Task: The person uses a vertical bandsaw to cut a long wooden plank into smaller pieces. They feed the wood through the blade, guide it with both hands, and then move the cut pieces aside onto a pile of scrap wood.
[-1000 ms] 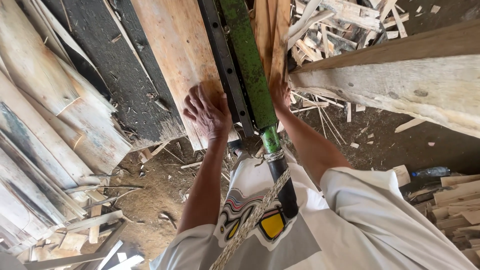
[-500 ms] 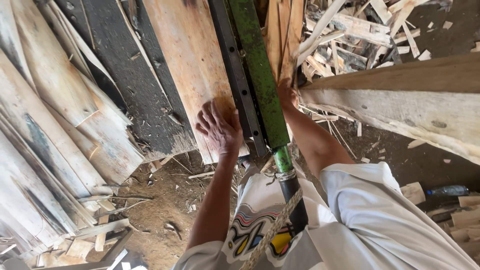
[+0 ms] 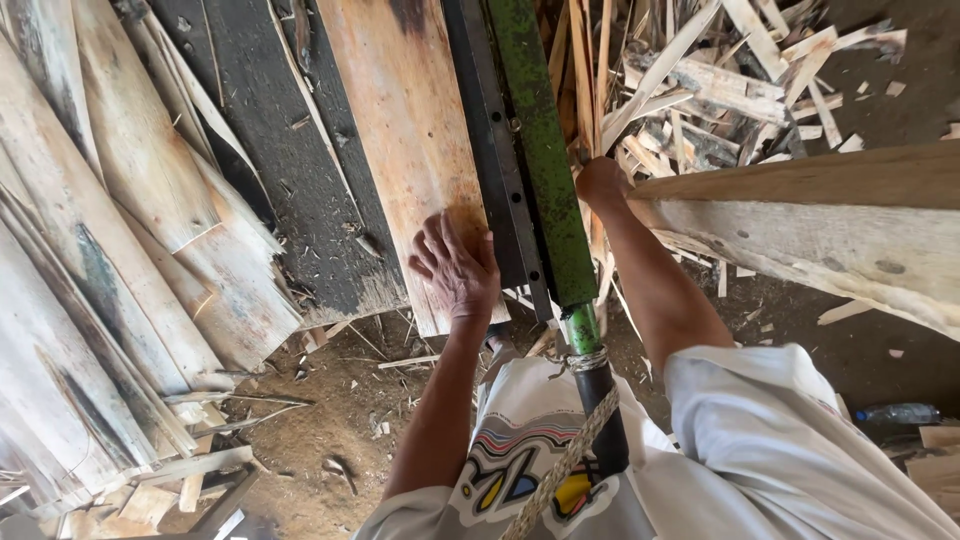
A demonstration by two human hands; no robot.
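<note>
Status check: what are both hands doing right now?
Left hand flat on pale sheet. Right hand beyond green bar, grip hidden. Scrap pile beside it.

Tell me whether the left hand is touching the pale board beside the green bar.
Touching. The head view shows the left hand lying palm-down with fingers spread flat on the near end of the pale board, no gap visible, just left of the green bar.

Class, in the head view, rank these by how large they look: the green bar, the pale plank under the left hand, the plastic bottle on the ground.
1. Pale plank, the widest, running out of the top of the frame.
2. Green bar, about as long but much narrower.
3. Plastic bottle, smallest; it lies farther away, so its true size is unsure.
</note>
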